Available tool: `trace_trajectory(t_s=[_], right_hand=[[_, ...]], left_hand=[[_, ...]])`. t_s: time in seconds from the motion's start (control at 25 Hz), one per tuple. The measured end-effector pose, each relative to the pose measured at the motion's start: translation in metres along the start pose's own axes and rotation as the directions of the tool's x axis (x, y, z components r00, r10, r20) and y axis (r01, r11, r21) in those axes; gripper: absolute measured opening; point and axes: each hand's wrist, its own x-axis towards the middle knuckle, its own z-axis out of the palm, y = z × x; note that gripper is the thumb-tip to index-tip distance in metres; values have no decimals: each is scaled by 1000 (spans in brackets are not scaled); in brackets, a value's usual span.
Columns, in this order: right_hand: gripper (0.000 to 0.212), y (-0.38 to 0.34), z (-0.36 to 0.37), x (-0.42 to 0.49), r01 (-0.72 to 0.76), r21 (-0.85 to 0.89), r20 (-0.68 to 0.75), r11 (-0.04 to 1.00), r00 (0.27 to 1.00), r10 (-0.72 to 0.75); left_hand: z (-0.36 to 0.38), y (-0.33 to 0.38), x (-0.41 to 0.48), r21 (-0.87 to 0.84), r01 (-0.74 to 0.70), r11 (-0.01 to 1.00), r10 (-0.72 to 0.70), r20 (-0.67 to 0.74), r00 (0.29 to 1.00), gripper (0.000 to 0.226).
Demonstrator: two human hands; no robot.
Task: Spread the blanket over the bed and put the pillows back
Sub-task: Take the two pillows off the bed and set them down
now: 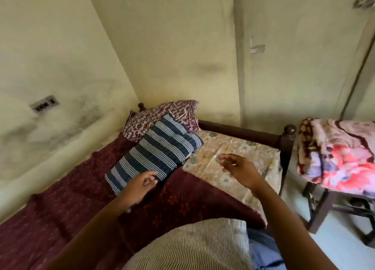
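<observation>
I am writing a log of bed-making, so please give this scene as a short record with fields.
blanket: dark red, spread over most of the bed
sheet: flowered, bare at the head end, right side
pillows: striped pillow leans on patterned pillow in the corner
left hand: at the striped pillow's near end, fingers curled; grip unclear
right hand: above the sheet, fingers relaxed, holds nothing
beside bed: folded blanket on a stool

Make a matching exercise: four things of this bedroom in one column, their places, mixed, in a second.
Things:
1. striped blue pillow
2. red patterned pillow
3. maroon blanket
4. pink folded blanket

Places:
A. on the wooden stool
B. in the far corner
C. spread along the bed
D. nearest the left hand

Pairs: 1-D, 2-B, 3-C, 4-A
</observation>
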Motion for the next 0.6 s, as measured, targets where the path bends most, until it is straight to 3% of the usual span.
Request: trace_trajectory(t_s=[0.16, 0.36, 0.48, 0.6], right_hand=[[22, 30, 22, 61, 58, 231, -151, 971, 988, -23], [20, 60, 77, 161, 35, 395, -176, 918, 984, 38], [19, 73, 117, 216, -1, 441, -261, 898, 957, 129], [18, 79, 152, 244, -96, 491, -311, 866, 909, 277]], left_hand=[[-14, -32, 91, 11, -9, 1000, 9, -33, 999, 42], [-33, -81, 249, -40, -40, 998, 36, -85, 996, 47], [-52, -120, 367, 6, -69, 998, 69, -109, 992, 61], [-62, -141, 454, -9, 47, 999, -48, -164, 985, 80]])
